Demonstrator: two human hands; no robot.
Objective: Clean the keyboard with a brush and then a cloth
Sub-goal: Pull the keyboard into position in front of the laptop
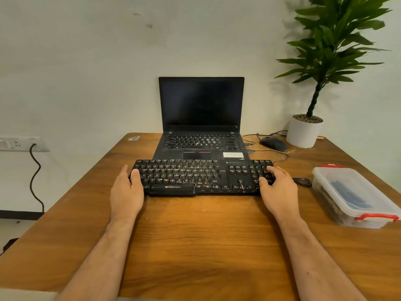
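A black, dusty keyboard lies across the middle of the wooden table, just in front of an open laptop. My left hand grips the keyboard's left end, thumb on top of the keys. My right hand grips its right end, fingers resting over the number pad. No brush or cloth lies loose on the table; a clear plastic box with red clips at the right holds dark items that I cannot identify.
The black laptop stands open with a dark screen behind the keyboard. A black mouse with cables and a white potted plant sit at the back right. A small dark object lies beside the box. A wall socket is at left.
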